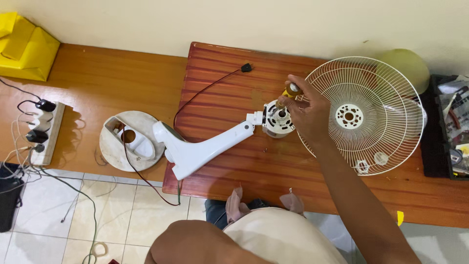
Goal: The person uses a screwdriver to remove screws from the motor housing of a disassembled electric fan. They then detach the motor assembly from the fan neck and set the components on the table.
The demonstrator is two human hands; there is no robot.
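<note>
Right hand (307, 113) closed around a yellow-handled screwdriver (288, 93), its tip down on the fan motor (277, 119); left hand out of view; motor is round, bare, silver-white, sitting on the red-brown table (254, 161) at the end of a white fan neck (205, 149); white wire grille (364, 115) just beside it.

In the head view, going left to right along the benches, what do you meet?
Yellow package → power strip → round fan base → white fan neck → fan motor → right hand holding screwdriver → wire fan guard → black toolbox.
</note>
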